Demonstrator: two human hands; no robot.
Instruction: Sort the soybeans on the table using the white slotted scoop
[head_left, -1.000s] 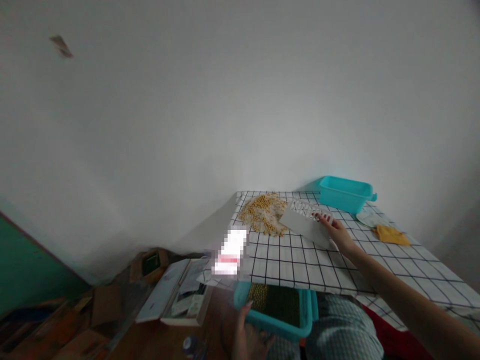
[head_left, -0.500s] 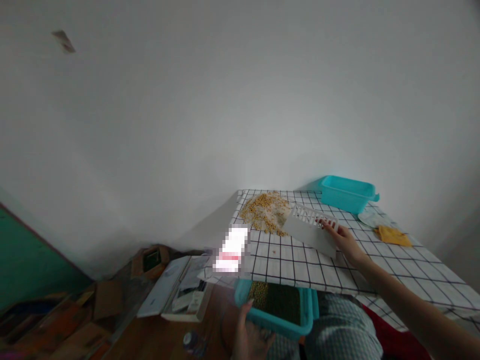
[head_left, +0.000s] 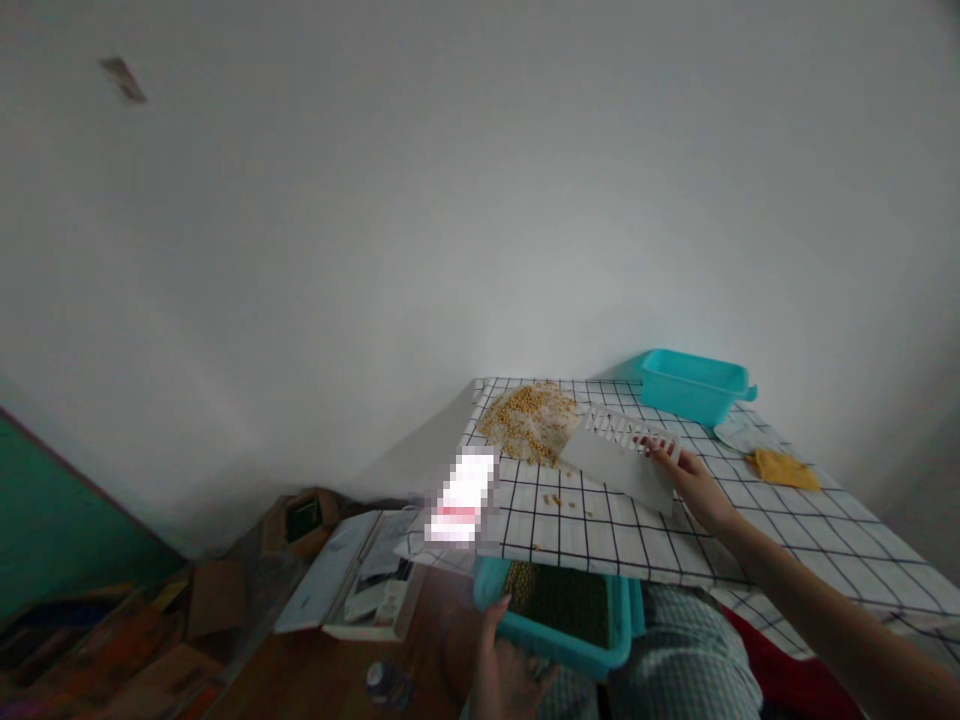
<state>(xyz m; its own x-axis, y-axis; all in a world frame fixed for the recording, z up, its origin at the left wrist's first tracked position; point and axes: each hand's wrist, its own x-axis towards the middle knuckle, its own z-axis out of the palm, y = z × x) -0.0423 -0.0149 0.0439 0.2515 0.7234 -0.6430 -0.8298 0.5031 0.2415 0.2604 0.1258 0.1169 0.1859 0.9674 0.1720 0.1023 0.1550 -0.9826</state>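
My left hand (head_left: 510, 665) grips the near left side of a turquoise plastic basin (head_left: 559, 648), just below the table's front edge. Inside it lie yellow soybeans (head_left: 520, 583) at the left and small dark green beans (head_left: 570, 603) over the rest. On the table, my right hand (head_left: 686, 480) is closed on the slotted edge of a flat white plastic scraper-like panel (head_left: 615, 462). The panel leans with its left end beside a spread pile of soybeans (head_left: 529, 415) mixed with pale grains. Several loose soybeans (head_left: 556, 499) lie in front of it.
A second turquoise basin (head_left: 694, 388) stands at the back right of the checked tablecloth (head_left: 645, 540). Near it are a clear plastic piece (head_left: 742, 435) and a yellow cloth (head_left: 784, 469). On the floor at left sit an open white box (head_left: 371, 600), a bottle (head_left: 384, 682) and cardboard boxes (head_left: 217, 598).
Several soybeans now lie scattered on the cloth between the pile and the table's front edge. The held basin has shifted slightly right; the white panel has barely moved.
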